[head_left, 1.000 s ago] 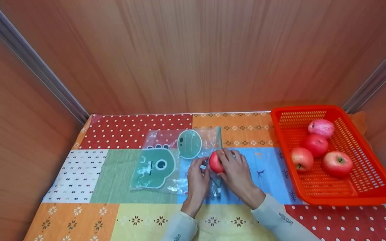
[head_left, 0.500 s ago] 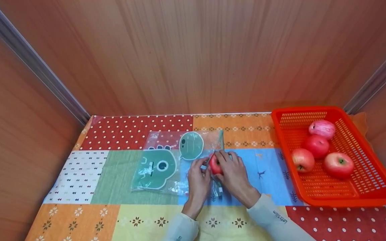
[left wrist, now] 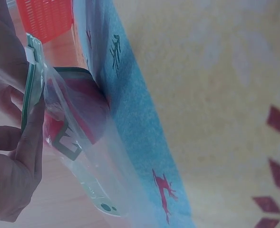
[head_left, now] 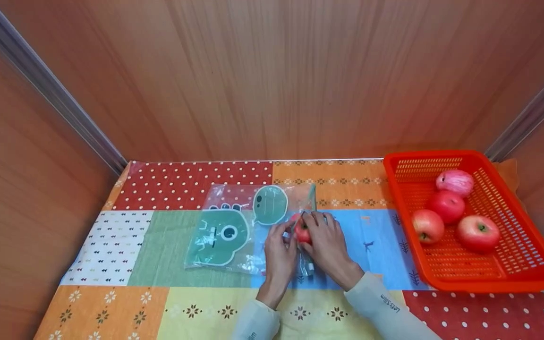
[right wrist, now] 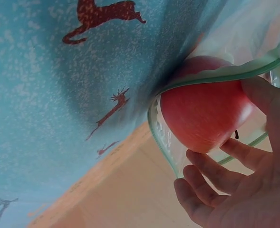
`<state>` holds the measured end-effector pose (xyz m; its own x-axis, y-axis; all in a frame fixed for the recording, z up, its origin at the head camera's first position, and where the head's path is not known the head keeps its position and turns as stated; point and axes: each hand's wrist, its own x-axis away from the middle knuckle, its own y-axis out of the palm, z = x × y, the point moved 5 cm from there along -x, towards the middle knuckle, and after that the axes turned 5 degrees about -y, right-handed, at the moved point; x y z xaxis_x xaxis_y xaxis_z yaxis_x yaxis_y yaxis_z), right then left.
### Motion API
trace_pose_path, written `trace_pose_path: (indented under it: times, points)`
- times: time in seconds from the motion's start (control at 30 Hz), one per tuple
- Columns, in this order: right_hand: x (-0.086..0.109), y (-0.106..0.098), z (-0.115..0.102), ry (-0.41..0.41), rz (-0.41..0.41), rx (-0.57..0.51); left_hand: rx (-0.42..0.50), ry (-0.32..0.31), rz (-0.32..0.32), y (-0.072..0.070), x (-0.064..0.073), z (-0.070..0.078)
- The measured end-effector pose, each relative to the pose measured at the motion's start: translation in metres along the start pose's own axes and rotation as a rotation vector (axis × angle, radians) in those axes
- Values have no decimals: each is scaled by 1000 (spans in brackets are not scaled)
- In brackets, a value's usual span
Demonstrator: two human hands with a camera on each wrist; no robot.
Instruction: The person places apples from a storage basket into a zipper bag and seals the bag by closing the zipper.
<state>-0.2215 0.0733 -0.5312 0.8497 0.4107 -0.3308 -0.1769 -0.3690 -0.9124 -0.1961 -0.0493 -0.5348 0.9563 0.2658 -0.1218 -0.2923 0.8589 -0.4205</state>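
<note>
A clear zip bag (head_left: 224, 238) with a green cartoon dinosaur print lies flat, its mouth towards the right. My left hand (head_left: 279, 257) pinches the bag's green-edged mouth near the zip slider (left wrist: 31, 54). With thumb and fingertips, my right hand (head_left: 329, 245) holds a red apple (head_left: 301, 232) at that mouth. In the right wrist view the apple (right wrist: 204, 114) sits partly inside the bag, its stem towards the fingers, with the green zip edge (right wrist: 216, 75) passing over it. The apple's far side is behind the plastic.
On the right stands an orange-red plastic basket (head_left: 494, 284) with several apples (head_left: 477, 233) in it. A patchwork cloth (head_left: 206, 311) covers the table. Wooden panels (head_left: 262, 85) rise at the back and both sides.
My right hand has moved slightly left and down with the apple, pushing it further into the bag's mouth. The left hand has stayed at the bag's edge.
</note>
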Motion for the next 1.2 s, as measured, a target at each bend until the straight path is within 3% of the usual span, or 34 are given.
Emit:
trace_pose_path:
  times: [0.3, 0.53, 0.67, 0.9, 1.2]
  points:
    - [1, 2, 1, 24, -25, -44, -6, 17, 7, -1, 0, 0]
    - [5, -1, 3, 13, -2, -45, 3, -25, -11, -1, -1, 0]
    - [9, -8, 4, -5, 24, -12, -2, -31, -15, 0, -1, -1]
    - [15, -22, 5, -38, 29, 111, -20, 27, 15, -1, 1, -1]
    - [24, -39, 11, -57, 19, 167, 15, -7, -10, 1, 2, -3]
